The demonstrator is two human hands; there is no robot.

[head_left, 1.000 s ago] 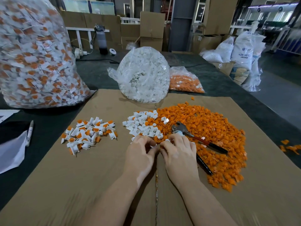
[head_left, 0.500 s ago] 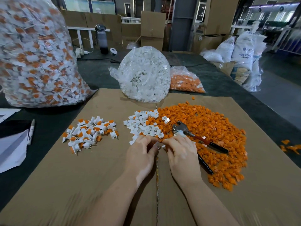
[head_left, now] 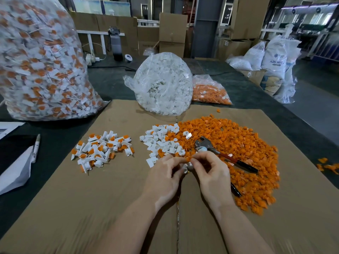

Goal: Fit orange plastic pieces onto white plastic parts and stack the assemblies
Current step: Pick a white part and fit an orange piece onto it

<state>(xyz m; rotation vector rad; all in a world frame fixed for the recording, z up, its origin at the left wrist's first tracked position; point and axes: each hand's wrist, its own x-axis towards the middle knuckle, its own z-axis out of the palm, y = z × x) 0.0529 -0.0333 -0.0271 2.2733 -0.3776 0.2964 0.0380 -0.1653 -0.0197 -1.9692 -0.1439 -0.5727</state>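
My left hand [head_left: 163, 177] and my right hand [head_left: 212, 173] meet over the cardboard sheet [head_left: 91, 208], fingers curled. Between their fingertips sit a small orange piece [head_left: 189, 159] and a white part [head_left: 187, 166], both pinched; which hand holds which I cannot tell. Just beyond lies a small pile of loose white parts [head_left: 161, 142]. A broad heap of orange pieces [head_left: 238, 143] spreads to the right. To the left is the pile of finished white-and-orange assemblies [head_left: 100, 149].
Pliers [head_left: 220, 154] with black-red handles lie on the orange heap by my right hand. Behind stand a bag of white parts [head_left: 163, 85], a bag of orange pieces [head_left: 209, 92] and a big bag of assemblies [head_left: 40, 66]. A marker [head_left: 35, 147] and papers lie left.
Both hands have lifted slightly off the cardboard, and an orange piece now shows between the fingertips, above the white part.
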